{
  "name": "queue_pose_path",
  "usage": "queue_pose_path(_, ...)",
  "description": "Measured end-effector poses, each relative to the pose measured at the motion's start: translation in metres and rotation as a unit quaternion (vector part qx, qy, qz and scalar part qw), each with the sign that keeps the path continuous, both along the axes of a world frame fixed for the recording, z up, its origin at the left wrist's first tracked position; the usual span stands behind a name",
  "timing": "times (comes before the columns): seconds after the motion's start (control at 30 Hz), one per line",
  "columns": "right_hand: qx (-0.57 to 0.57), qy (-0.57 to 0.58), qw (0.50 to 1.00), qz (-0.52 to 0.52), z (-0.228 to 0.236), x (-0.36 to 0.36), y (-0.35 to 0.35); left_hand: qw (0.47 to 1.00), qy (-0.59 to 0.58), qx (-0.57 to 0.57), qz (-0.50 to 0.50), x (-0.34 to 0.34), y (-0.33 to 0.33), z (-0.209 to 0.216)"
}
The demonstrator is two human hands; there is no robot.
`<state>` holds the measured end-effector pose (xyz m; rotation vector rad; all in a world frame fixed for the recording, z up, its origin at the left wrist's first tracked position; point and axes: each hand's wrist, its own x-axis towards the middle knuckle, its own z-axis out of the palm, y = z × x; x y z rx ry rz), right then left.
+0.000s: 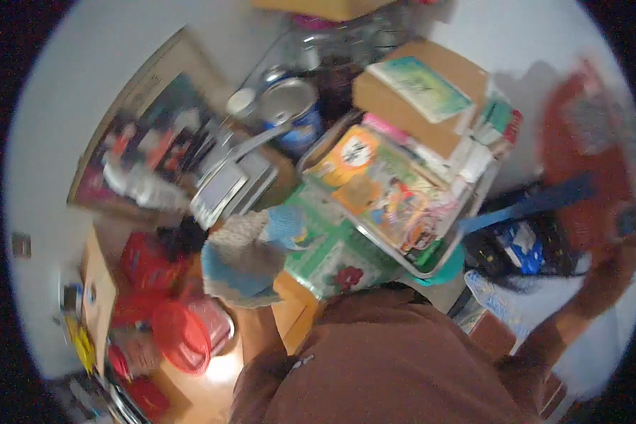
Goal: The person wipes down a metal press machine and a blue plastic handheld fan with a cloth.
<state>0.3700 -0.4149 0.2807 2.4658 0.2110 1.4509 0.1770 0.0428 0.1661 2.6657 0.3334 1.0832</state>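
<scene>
At the end of my left forearm is a soft knitted piece (244, 247) in grey, beige and pale blue, much like a knit hat. It covers my left hand, so the fingers do not show, and whether they grip it or sit inside it cannot be told. Out to the far right, my right arm is stretched away and my right hand (618, 237) is smeared by motion. It is at the lower edge of a large blurred red thing (579, 148) against the wall. From that red thing a blue strip (530, 201) runs leftward. My right fingers cannot be made out.
A metal-rimmed tray (420, 268) holds colourful booklets (385, 187), with a cardboard box (424, 92) behind. A blue tin (300, 131) stands left of it. A framed picture (145, 134) leans on the wall. Red baskets (182, 338) stand lower left; a black bag (526, 244) lies right.
</scene>
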Motion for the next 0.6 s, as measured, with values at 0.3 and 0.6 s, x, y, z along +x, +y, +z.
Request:
queue_pose_path(0.3, 0.412, 0.739, 0.264, 0.462, -0.146, -0.101, 0.293, 0.942, -0.03, 0.159, 0.295, -0.134, 0.011, 0.014)
queue_pose_path(0.6, 0.046, 0.833, 0.312, 0.455, -0.265, -0.152, 0.31, 0.864, -0.07, -0.499, 0.009, -0.15, -0.02, -0.04)
